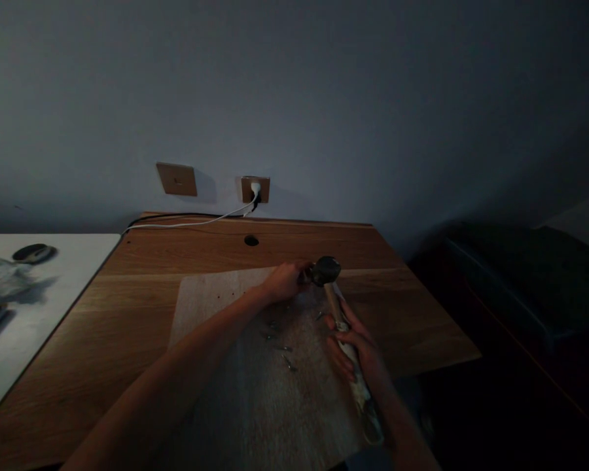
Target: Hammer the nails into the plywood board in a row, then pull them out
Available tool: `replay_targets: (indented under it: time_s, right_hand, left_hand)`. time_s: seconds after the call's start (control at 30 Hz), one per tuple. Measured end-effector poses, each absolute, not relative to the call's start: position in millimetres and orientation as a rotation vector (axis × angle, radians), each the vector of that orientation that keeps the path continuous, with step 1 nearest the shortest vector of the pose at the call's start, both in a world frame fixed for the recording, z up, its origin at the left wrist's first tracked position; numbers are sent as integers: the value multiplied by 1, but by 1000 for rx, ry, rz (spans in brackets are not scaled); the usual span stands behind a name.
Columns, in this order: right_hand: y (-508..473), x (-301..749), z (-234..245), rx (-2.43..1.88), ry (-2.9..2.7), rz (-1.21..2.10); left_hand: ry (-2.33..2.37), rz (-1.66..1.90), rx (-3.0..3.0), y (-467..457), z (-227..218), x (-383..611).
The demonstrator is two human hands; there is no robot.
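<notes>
My right hand (353, 343) is wrapped round the handle of a hammer (334, 304), whose dark metal head points away from me. Close to that head, my left hand (287, 281) has its fingers drawn together at the far edge of a pale board (216, 366). Whatever those fingers pinch is hidden by shadow and the hammer head. Several small metal fasteners (287, 363), screws or nails, lie loose on the board between my arms. A short row of dark dots (232, 294) marks the board left of my left hand.
The board rests on a wooden table (132, 314) with a round dark hole (251, 241). Cables (191, 225) run along its back to a wall socket (256, 190). A white table (83, 261) at left bears a crumpled plastic bag (4, 281) and a dark round object (31, 253).
</notes>
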State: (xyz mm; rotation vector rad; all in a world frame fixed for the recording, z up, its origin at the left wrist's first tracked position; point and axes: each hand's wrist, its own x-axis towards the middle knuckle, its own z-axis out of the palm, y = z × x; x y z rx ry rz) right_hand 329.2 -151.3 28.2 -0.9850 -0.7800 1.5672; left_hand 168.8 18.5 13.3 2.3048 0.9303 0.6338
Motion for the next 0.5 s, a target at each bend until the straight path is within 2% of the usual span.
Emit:
replay_targets:
  time_s: [0.5]
  right_hand:
    - [-150,330,27,-1001,-804,1555]
  left_hand:
    - [928,624,2289,19,10,169]
